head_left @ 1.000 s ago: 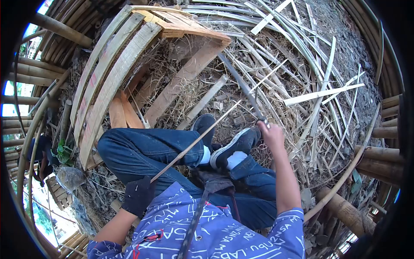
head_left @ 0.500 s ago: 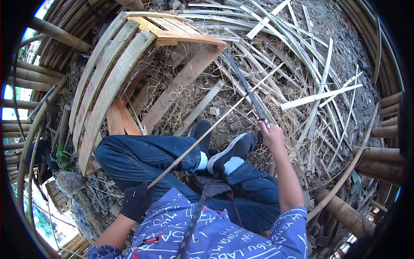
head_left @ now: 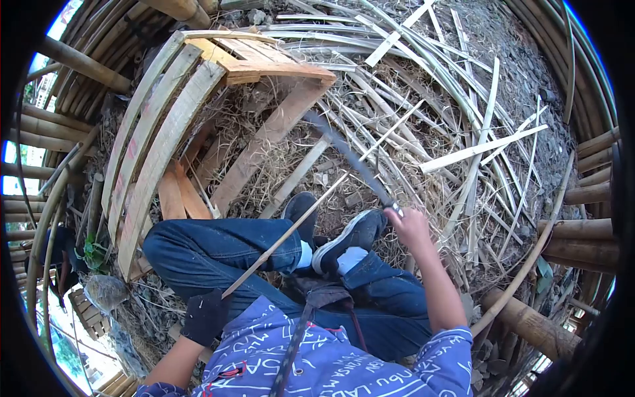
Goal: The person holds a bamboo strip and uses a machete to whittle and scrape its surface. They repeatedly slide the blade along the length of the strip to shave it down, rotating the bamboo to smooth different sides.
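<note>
The right hand point(head_left: 411, 226) was stretched out past the shoes, closed round the knife point(head_left: 347, 157). A thin bamboo strip point(head_left: 311, 206) was gripped low by the gloved left hand point(head_left: 204, 316), angled up across the legs to the blade.

Outdoor bamboo work area, daylit

The dirt ground point(head_left: 529, 73) is covered by pale split bamboo strips point(head_left: 483, 147) and dry shavings; a weathered wooden slat frame point(head_left: 165, 126) is bordered by round bamboo poles point(head_left: 79, 63).
</note>
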The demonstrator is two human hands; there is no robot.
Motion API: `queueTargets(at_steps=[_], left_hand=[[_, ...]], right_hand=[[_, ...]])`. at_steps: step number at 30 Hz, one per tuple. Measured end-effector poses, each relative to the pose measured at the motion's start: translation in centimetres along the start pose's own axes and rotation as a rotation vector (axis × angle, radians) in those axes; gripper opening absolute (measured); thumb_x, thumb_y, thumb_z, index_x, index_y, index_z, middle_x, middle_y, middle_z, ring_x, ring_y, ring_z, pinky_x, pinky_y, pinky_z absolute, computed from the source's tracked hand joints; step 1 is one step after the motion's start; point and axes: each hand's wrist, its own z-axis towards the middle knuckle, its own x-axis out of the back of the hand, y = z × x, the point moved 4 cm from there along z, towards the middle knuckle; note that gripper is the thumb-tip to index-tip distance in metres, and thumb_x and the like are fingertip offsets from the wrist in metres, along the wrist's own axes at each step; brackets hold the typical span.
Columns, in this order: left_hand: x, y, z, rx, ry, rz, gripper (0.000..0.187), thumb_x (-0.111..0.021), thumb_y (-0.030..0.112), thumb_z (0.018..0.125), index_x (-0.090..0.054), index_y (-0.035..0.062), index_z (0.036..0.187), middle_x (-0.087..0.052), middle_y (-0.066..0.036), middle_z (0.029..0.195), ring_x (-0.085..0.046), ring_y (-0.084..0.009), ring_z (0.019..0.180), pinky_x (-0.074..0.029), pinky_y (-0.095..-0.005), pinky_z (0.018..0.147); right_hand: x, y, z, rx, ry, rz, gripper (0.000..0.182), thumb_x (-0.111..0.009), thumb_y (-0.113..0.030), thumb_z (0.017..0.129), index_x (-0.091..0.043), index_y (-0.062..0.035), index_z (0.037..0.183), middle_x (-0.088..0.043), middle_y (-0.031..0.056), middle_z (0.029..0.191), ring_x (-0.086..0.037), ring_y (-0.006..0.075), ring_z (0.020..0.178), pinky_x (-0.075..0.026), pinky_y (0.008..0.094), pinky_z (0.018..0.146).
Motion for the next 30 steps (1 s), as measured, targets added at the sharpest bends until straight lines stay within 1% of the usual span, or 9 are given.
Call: queueTargets(at_steps=[2, 4, 7, 10, 12, 16, 24, 27, 30], left_hand=[[-0.4, -0.2, 0.2, 0.010, -0.002, 0.007, 0.023, -0.063, 0.024, 0.087, -0.058, 0.0064, 0.074, -0.057, -0.014, 0.054, -0.059, -0.0358, 0.050, -0.045, -0.0461, 0.047], [-0.1, 0.0, 0.1, 0.015, -0.002, 0.018, 0.024, -0.063, 0.025, 0.087, -0.059, 0.0067, 0.073, -0.057, -0.014, 0.053, -0.059, -0.0361, 0.050, -0.045, -0.0462, 0.048], [-0.2, -0.6, 0.5, 0.240, -0.123, -0.026, 0.022, -0.063, 0.025, 0.087, -0.059, 0.0068, 0.075, -0.057, -0.014, 0.054, -0.059, -0.0366, 0.052, -0.045, -0.0466, 0.049], [-0.1, -0.3, 0.1, 0.046, -0.023, 0.004, 0.022, -0.063, 0.024, 0.087, -0.059, 0.0065, 0.075, -0.057, -0.014, 0.055, -0.059, -0.0371, 0.053, -0.045, -0.0475, 0.050], [0.1, -0.1, 0.0, 0.028, -0.017, -0.030, 0.022, -0.063, 0.024, 0.087, -0.060, 0.0067, 0.073, -0.058, -0.015, 0.057, -0.059, -0.0378, 0.053, -0.044, -0.0479, 0.049], [1.0, 0.9, 0.4, -0.159, -0.039, 0.120, 0.025, -0.064, 0.025, 0.086, -0.059, 0.0069, 0.071, -0.059, -0.016, 0.059, -0.059, -0.0389, 0.054, -0.044, -0.0487, 0.049], [3.3, -0.8, -1.7, 0.419, -0.178, -0.190, 0.025, -0.064, 0.028, 0.087, -0.065, 0.0033, 0.080, -0.060, -0.018, 0.062, -0.060, -0.0389, 0.057, -0.045, -0.0480, 0.051], [0.5, -4.5, -6.4, 0.186, -0.126, -0.029, 0.030, -0.064, 0.031, 0.086, -0.065, 0.0009, 0.082, -0.063, -0.020, 0.068, -0.062, -0.0397, 0.061, -0.048, -0.0482, 0.055], [1.0, -4.5, -6.6, 0.311, -0.269, -0.076, 0.036, -0.064, 0.034, 0.086, -0.067, -0.0012, 0.087, -0.065, -0.022, 0.073, -0.064, -0.0401, 0.066, -0.050, -0.0468, 0.060]], right_hand=[[0.3, 0.3, -0.3, 0.047, -0.064, -0.176, 0.062, -0.052, -0.059, 0.089, -0.069, 0.0002, 0.082, -0.066, 0.0257, 0.077, -0.065, 0.0435, 0.078, -0.050, 0.0494, 0.070], [0.4, 3.3, 2.1, -0.166, -0.019, 0.138, 0.061, -0.051, -0.058, 0.090, -0.069, -0.0001, 0.083, -0.066, 0.0250, 0.077, -0.066, 0.0410, 0.075, -0.049, 0.0482, 0.066], [0.4, 2.8, 3.3, -0.146, 0.060, 0.051, 0.062, -0.049, -0.058, 0.091, -0.068, 0.0002, 0.083, -0.066, 0.0252, 0.079, -0.066, 0.0401, 0.076, -0.048, 0.0488, 0.065], [0.4, 1.4, 0.3, -0.086, 0.033, 0.196, 0.062, -0.051, -0.056, 0.092, -0.066, 0.0023, 0.077, -0.062, 0.0258, 0.069, -0.063, 0.0429, 0.068, -0.047, 0.0483, 0.061], [0.5, 1.3, -1.2, 0.078, 0.014, -0.153, 0.061, -0.051, -0.056, 0.091, -0.067, 0.0019, 0.079, -0.063, 0.0262, 0.070, -0.063, 0.0438, 0.070, -0.048, 0.0487, 0.063], [-0.5, 4.5, 0.7, -0.257, 0.116, 0.151, 0.064, -0.051, -0.057, 0.091, -0.067, 0.0036, 0.079, -0.062, 0.0251, 0.066, -0.064, 0.0418, 0.069, -0.049, 0.0465, 0.063], [-1.4, -0.2, -5.6, -0.050, -0.011, 0.074, 0.062, -0.057, -0.059, 0.086, -0.066, 0.0015, 0.073, -0.064, 0.0258, 0.070, -0.065, 0.0434, 0.073, -0.049, 0.0504, 0.066], [-1.1, -0.8, -6.4, 0.008, -0.086, -0.053, 0.067, -0.055, -0.064, 0.084, -0.067, 0.0007, 0.076, -0.065, 0.0254, 0.073, -0.065, 0.0438, 0.076, -0.050, 0.0512, 0.068], [-1.6, 1.5, -3.8, -0.076, 0.044, -0.053, 0.069, -0.053, -0.066, 0.085, -0.068, 0.0014, 0.079, -0.066, 0.0258, 0.076, -0.065, 0.0441, 0.078, -0.050, 0.0510, 0.069]])
